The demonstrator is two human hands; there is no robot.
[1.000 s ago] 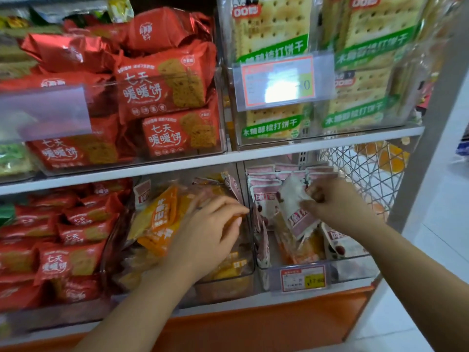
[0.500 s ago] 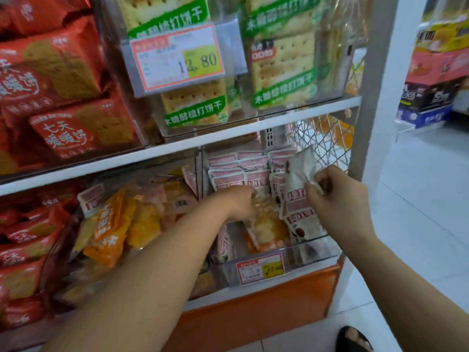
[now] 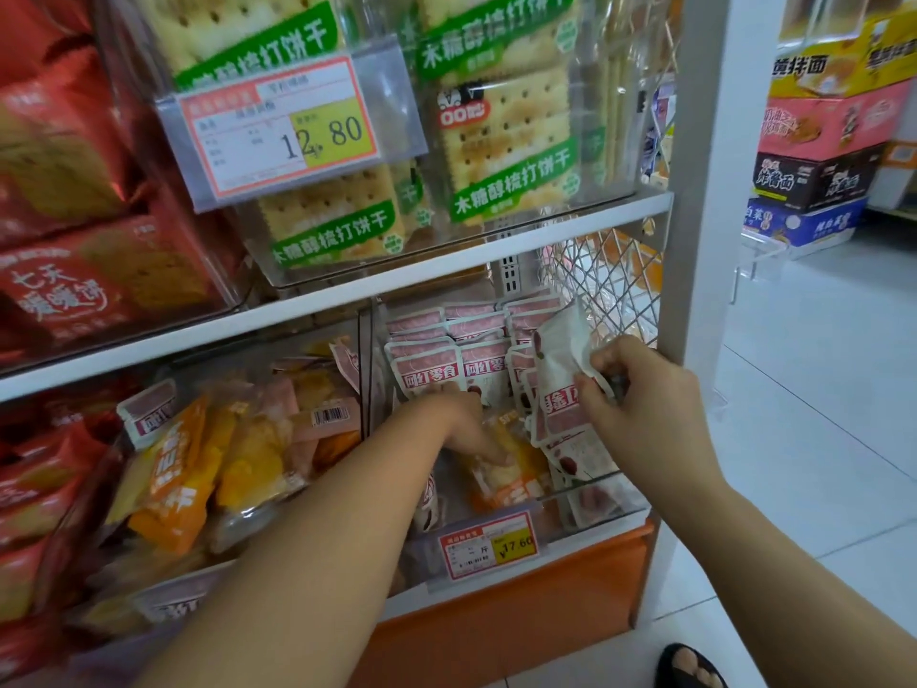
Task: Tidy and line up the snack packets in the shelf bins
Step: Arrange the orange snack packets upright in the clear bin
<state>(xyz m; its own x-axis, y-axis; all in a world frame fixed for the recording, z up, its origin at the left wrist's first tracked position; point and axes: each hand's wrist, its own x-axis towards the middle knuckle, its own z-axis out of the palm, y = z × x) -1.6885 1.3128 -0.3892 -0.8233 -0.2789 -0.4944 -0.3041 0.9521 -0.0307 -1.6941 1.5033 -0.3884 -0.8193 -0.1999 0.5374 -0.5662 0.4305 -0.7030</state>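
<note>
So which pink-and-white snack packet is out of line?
The crumpled pink-and-white packet pinched by the right hand; the other packets stand upright in rows.

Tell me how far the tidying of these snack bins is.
Done: the back rows of pink packets in the right bin stand upright. In hand: the right hand pinches white packets; the left hand touches an orange packet there. Left: the orange packets in the middle bin lie jumbled.

Left arm: bare, reached forward and to the right.
Left hand (image 3: 469,429): palm down, fingers (image 3: 491,451) pointed downward; grip not determinable.
Right arm: bare, extended from the lower right.
Right hand (image 3: 640,389): fingers curled, pinched a packet (image 3: 560,369) at its edge.
</note>
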